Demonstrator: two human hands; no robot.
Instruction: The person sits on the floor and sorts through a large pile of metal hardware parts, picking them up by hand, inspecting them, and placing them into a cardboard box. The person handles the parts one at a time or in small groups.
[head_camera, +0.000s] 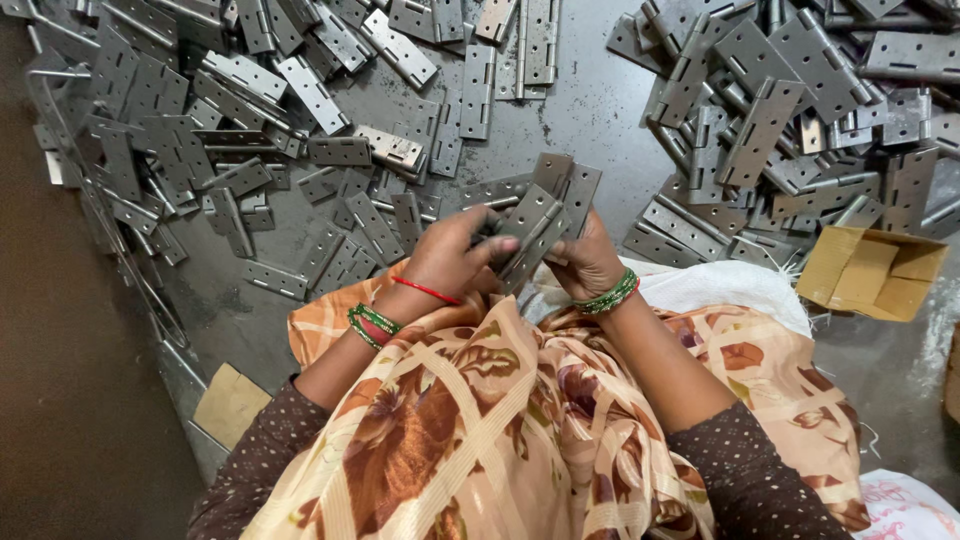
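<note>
Head view. Your left hand (447, 262) is closed around the lower left edge of a stack of hinges (537, 222), with the thumb laid across the top plate. Your right hand (588, 262) grips the same stack from the right side, fingers curled under it and largely hidden behind the metal. Both hands hold the stack together, raised above your lap and tilted, with its upper corners pointing away from you.

The stack sits between the two hands, near the centre of the picture, just above the cloth (500, 420) that covers your lap. How many plates it has cannot be told.

Each wrist carries green bangles (372, 324); the left wrist also carries a red thread (425, 290).

On the tabletop (590, 110), a left pile (200, 130) of loose grey hinges spreads across the upper left, well apart from your hands. A right pile (790, 110) fills the upper right, with its nearest plates close beside your right hand. A bare strip of the tabletop runs between the two piles.

An open cardboard box (872, 272) lies at the right, just below the right pile. A white sack (730, 285) lies between the box and your right forearm. A flat card piece (230, 402) lies at the lower left, beside your left elbow.
</note>
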